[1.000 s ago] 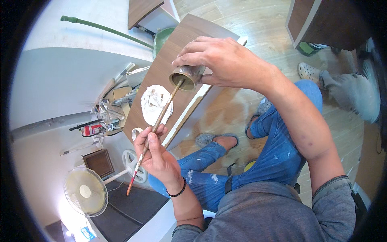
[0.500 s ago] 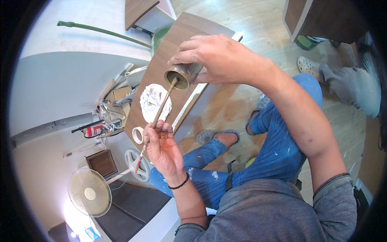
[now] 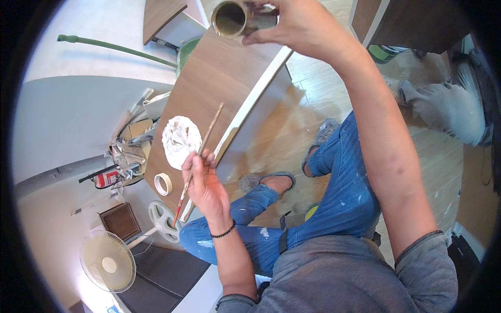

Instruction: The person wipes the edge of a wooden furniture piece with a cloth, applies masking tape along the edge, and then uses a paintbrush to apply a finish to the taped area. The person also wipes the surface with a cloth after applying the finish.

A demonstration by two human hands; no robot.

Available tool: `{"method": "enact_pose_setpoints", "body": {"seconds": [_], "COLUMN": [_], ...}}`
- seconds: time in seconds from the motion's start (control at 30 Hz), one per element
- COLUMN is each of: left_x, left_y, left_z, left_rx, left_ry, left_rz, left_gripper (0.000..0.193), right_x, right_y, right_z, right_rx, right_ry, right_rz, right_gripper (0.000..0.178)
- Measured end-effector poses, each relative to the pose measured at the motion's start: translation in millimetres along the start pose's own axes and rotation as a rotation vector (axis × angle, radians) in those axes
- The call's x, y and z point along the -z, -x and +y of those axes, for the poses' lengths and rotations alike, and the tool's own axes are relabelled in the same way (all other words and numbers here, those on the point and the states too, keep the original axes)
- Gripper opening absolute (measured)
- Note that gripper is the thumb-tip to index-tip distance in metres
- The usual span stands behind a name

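Note:
My left hand (image 3: 205, 180) is closed around a thin paintbrush (image 3: 213, 124), its fingers about the middle of the handle. One end of the brush points up over the brown board; the other, reddish, points down toward my knee. At the top of the view my right hand (image 3: 282, 23) grips a small cylindrical jar (image 3: 229, 20) by its side. The jar is tipped so its round mouth faces me, with dull brownish material inside. Brush and jar are apart. The wood-grain board (image 3: 235, 68) has a pale edge (image 3: 261, 86), partly brown near the brush.
A crumpled white mass (image 3: 180, 141) and a roll of masking tape (image 3: 158, 186) lie on the board. A fan (image 3: 108, 265) stands lower left. A green pole (image 3: 115, 51) leans at upper left. Another person's leg (image 3: 443, 107) shows at right, near a dark cabinet (image 3: 417, 23).
My right hand has carried the jar up and away, and the brush tip is out of its mouth. My left hand has shifted slightly, still holding the brush.

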State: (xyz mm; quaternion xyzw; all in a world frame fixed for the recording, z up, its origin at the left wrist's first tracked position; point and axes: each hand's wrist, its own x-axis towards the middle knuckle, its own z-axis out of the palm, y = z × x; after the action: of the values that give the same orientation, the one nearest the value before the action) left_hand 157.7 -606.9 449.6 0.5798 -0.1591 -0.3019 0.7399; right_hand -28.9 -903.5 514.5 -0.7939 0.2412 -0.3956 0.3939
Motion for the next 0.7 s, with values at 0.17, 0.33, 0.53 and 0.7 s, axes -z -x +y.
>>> {"method": "enact_pose_setpoints", "body": {"seconds": [0.17,0.33,0.53,0.7], "left_x": [-22,-49,-67,-62], "left_y": [-20,-34,-44,-45], "left_z": [-40,-63,-74,-78], "left_rx": [0.003,-0.083,-0.113,-0.119], "left_ry": [-0.266,-0.446,-0.574,-0.603], "left_rz": [-0.064,-0.182,-0.234,-0.228], "left_gripper": [0.023,0.019,0.019,0.02], "right_x": [4,1,12,12], "right_y": [-3,-3,-2,-1], "right_z": [1,5,-10,-6], "right_rx": [-0.058,-0.054,-0.125,-0.118], "right_ry": [-0.024,-0.067,0.03,-0.009], "right_rz": [0.056,0.002,-0.037,-0.021], "right_gripper": [0.051,0.051,0.051,0.051]}}
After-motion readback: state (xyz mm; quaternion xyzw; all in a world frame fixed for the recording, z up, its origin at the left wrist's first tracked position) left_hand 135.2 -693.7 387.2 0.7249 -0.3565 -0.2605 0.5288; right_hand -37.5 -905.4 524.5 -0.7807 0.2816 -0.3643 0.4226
